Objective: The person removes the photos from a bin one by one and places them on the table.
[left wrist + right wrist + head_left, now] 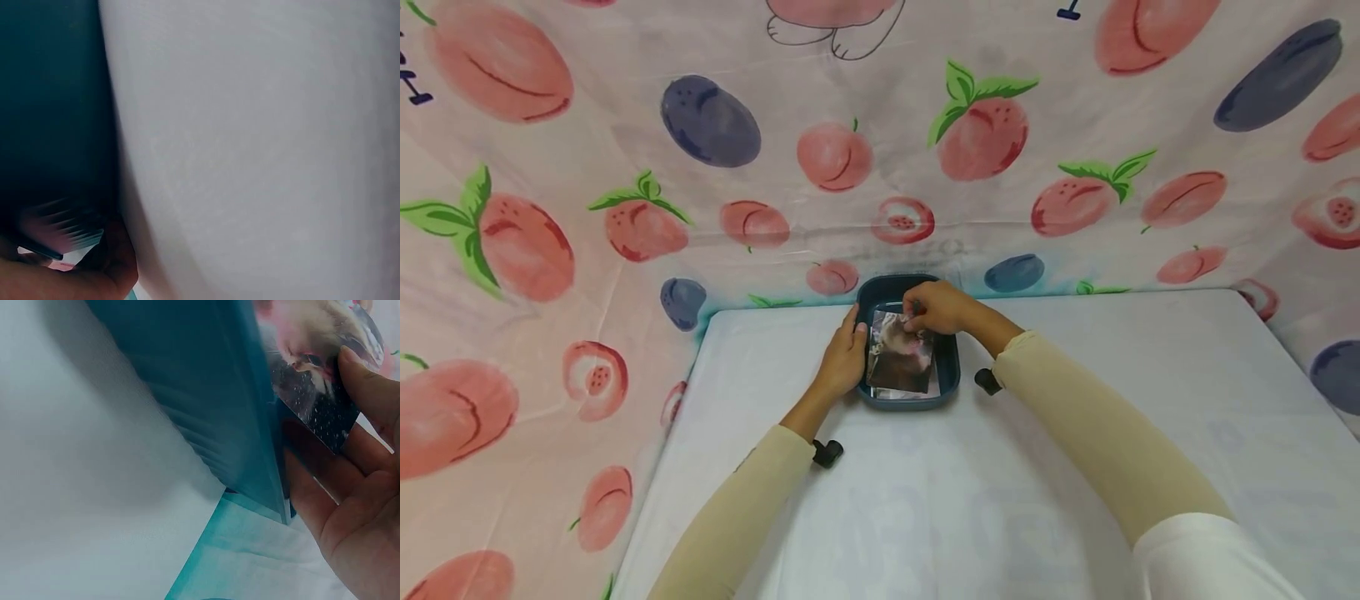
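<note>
Container [908, 405], dark teal with rounded corners, stands on the white table [1000, 500] at the far edge, near the patterned cloth [887, 150]. Ribbing shows on its outer wall in both wrist views.

Left hand [844, 358]: holds the container by its left side, thumb up by the rim, other fingers along the outer wall. In the left wrist view the hand is dark and partly cut off at the lower corner; exact finger placement there cannot be read.

Right hand [942, 307]: reaches over the container's far right part and pinches a glossy picture card [898, 358]. Right wrist view: thumb on the printed face, fingers behind the card. Print has pale and pinkish areas above a dark ground with white specks.

Card position: over the container's opening, within its outline as seen from the head, slightly tilted. A light-edged sheet [934, 383] shows beneath it, inside the container; its print is mostly hidden.

Person wears beige sleeves [1097, 425], with white fabric [1210, 558] at the right upper arm. Small black devices [829, 454] sit at both wrists. Cloth bears peaches, green leaves and dark blue fruit.
</note>
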`<control>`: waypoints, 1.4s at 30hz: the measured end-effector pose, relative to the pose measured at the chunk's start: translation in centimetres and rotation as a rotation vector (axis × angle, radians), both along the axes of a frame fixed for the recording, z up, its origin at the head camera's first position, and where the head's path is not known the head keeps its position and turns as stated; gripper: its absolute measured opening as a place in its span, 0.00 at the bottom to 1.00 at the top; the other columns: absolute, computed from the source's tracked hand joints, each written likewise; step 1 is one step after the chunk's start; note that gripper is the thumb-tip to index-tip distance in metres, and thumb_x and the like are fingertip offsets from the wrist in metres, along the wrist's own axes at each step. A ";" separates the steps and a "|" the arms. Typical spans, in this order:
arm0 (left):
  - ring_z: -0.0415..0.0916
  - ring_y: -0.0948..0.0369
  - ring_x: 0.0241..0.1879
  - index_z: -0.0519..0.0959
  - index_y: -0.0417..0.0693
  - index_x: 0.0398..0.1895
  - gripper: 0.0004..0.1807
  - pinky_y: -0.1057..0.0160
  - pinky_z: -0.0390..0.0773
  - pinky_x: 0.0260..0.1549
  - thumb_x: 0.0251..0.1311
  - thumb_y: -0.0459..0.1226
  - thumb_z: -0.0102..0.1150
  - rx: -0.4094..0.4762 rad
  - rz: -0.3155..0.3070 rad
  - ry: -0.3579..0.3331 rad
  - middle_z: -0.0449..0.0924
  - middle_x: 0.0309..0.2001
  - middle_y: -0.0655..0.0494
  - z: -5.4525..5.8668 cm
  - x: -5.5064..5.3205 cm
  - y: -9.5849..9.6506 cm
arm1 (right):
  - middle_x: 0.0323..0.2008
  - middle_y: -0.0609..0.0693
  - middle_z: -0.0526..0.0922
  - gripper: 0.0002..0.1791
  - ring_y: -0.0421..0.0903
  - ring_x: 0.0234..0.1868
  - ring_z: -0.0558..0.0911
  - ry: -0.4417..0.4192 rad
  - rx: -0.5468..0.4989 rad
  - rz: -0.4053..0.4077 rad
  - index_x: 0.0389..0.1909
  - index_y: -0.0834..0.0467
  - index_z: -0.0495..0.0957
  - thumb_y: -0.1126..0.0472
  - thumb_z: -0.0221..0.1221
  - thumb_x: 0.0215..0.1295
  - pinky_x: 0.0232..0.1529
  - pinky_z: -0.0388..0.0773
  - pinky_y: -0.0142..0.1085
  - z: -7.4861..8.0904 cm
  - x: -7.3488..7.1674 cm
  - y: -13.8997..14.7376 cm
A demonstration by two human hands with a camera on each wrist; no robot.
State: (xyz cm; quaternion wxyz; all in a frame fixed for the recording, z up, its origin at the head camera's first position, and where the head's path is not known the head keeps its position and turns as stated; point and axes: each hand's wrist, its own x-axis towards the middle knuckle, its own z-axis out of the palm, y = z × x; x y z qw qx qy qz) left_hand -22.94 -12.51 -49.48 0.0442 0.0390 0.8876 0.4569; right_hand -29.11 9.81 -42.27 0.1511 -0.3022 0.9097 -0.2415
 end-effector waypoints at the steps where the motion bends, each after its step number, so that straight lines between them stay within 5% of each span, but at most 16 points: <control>1: 0.54 0.46 0.79 0.49 0.56 0.84 0.31 0.44 0.53 0.77 0.83 0.50 0.31 0.000 0.000 0.000 0.57 0.79 0.41 0.0 0.0 0.0 | 0.33 0.50 0.84 0.08 0.44 0.31 0.79 0.005 -0.014 0.000 0.37 0.55 0.81 0.56 0.68 0.67 0.35 0.75 0.37 0.0 0.0 0.0; 8: 0.54 0.46 0.79 0.49 0.56 0.83 0.31 0.44 0.53 0.77 0.83 0.49 0.32 0.005 0.000 0.008 0.58 0.79 0.42 -0.1 0.0 -0.1 | 0.31 0.50 0.86 0.05 0.45 0.26 0.81 -0.075 -0.141 -0.062 0.42 0.53 0.83 0.57 0.66 0.69 0.29 0.79 0.37 0.5 0.4 0.9; 14: 0.53 0.46 0.79 0.48 0.57 0.84 0.31 0.43 0.53 0.77 0.83 0.49 0.32 0.018 -0.005 -0.015 0.56 0.80 0.43 -0.2 0.0 -0.2 | 0.34 0.50 0.88 0.13 0.47 0.28 0.83 -0.127 -0.259 -0.161 0.52 0.50 0.85 0.53 0.64 0.71 0.30 0.86 0.42 0.6 0.7 2.5; 24: 0.53 0.46 0.79 0.47 0.60 0.84 0.30 0.43 0.53 0.77 0.83 0.49 0.33 0.036 0.004 -0.049 0.55 0.80 0.44 -0.1 0.0 0.1 | 0.45 0.54 0.83 0.21 0.50 0.35 0.81 -0.227 -0.472 -0.364 0.58 0.47 0.83 0.47 0.67 0.67 0.34 0.87 0.48 0.7 1.6 8.1; 29: 0.49 0.48 0.81 0.46 0.61 0.84 0.31 0.44 0.50 0.78 0.83 0.49 0.33 0.047 0.013 -0.069 0.51 0.82 0.49 -0.1 -0.2 -0.1 | 0.45 0.54 0.80 0.23 0.49 0.33 0.82 -0.244 -0.483 -0.462 0.59 0.48 0.81 0.45 0.67 0.66 0.39 0.86 0.53 -0.5 1.9 11.6; 34: 0.46 0.50 0.82 0.44 0.61 0.84 0.32 0.46 0.47 0.79 0.82 0.50 0.33 0.059 0.010 -0.085 0.48 0.83 0.52 0.0 -0.2 0.0 | 0.45 0.52 0.79 0.25 0.47 0.35 0.83 -0.228 -0.472 -0.525 0.58 0.54 0.81 0.44 0.67 0.66 0.38 0.86 0.46 -2.1 2.0 14.6; 42: 0.44 0.50 0.82 0.42 0.63 0.84 0.32 0.45 0.46 0.79 0.82 0.50 0.33 0.054 0.010 -0.098 0.46 0.83 0.53 -0.3 -0.2 0.0 | 0.39 0.53 0.82 0.23 0.47 0.32 0.80 -0.219 -0.425 -0.483 0.56 0.55 0.85 0.48 0.69 0.64 0.33 0.82 0.43 -5.3 1.2 16.5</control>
